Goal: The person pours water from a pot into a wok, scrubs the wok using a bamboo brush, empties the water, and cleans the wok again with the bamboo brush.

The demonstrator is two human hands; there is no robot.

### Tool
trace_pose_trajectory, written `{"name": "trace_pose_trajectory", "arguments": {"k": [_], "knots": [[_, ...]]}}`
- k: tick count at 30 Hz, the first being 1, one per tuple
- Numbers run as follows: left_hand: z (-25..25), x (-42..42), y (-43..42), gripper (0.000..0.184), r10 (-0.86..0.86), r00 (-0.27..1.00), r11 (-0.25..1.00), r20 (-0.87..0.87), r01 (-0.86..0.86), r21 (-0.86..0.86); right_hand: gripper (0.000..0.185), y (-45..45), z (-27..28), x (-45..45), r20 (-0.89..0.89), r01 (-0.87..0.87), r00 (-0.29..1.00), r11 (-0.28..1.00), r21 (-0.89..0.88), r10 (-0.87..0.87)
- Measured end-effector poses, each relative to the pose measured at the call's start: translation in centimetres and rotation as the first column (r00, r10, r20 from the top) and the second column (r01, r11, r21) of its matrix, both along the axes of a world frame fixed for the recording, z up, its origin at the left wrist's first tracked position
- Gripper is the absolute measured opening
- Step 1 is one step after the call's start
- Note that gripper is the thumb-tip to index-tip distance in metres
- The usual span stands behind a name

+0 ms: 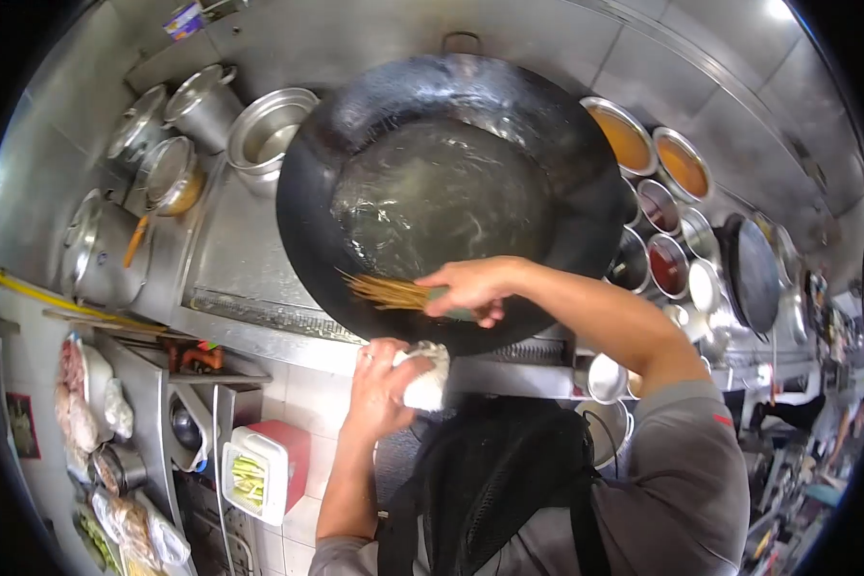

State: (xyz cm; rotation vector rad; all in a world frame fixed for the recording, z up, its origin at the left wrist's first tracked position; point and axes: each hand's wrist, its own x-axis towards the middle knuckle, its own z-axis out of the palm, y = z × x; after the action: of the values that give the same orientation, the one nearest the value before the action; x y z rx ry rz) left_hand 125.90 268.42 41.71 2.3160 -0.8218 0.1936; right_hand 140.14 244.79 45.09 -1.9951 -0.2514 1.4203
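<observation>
2 things grasped: bristle brush in right hand, white cloth in left hand.

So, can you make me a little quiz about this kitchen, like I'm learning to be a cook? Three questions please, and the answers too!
1. Which hand holds the brush?
2. True or false: the big wok is dry inside.
3. Fill in the missing word: the left hand holds a bunched-up white ____.

Key:
1. The right hand.
2. False; there is liquid in it.
3. Cloth.
</observation>
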Motion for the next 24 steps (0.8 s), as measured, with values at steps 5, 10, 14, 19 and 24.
{"name": "trace_pose_trajectory", "arguments": {"k": [5,10,14,19,24], "knots": [[-0.2,0.1,0.2,0.057,-0.015,0.999,1.0,0.038,0.016,-0.021,0.078,-8.9,8.1,-6.2,-0.006,0.013,1.0,0.93,-0.368,-0.017],[-0.2,0.6,0.3,0.052,-0.042,0.998,0.997,0.037,0.044,-0.058,0.07,-16.3,10.1,-3.9,0.371,0.245,0.92,0.55,-0.798,0.129],[-0.2,0.8,0.5,0.066,-0.041,0.999,0.998,0.007,0.042,-0.036,0.068,-23.5,1.8,7.4,0.588,0.435,0.688,0.408,-0.803,0.424],[-0.5,1.0,0.8,0.059,-0.054,0.991,0.998,-0.123,0.056,0.01,0.067,-16.4,-6.7,26.2,0.883,0.644,0.438,0.627,-0.439,0.168],[0.1,0.3,1.0,0.068,0.002,0.964,0.999,-0.266,0.007,0.036,0.079,4.5,-11.3,30.4,0.669,0.604,0.407,0.733,0.314,-0.622]]}}
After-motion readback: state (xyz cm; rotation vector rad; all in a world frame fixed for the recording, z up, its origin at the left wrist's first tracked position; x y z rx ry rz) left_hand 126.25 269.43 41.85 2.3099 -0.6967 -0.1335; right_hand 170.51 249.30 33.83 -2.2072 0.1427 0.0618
